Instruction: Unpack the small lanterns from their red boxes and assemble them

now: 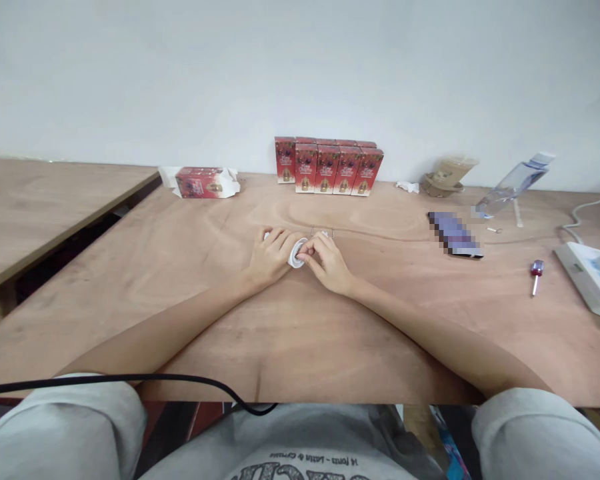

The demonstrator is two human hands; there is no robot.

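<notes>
My left hand (274, 255) is closed around a white object with a round, ringed end (297, 254), held just above the middle of the table. The ringed end points towards me and to the right; the rest of it is mostly covered by my fingers. At that end, my right hand (326, 261) has its thumb and fingertips pinched together, touching the ring's opening. Whatever lies between those fingertips is too small or hidden to make out. A little white shows behind the right fingers too, its shape unclear.
Upright red printed boxes (325, 168) stand in rows against the wall. Left of them lies an open red box (199, 183). Rightward are a phone (455, 235), a cup (453, 175), a tilted clear bottle (513, 187), a small screwdriver (536, 272) and a white tray (587, 280).
</notes>
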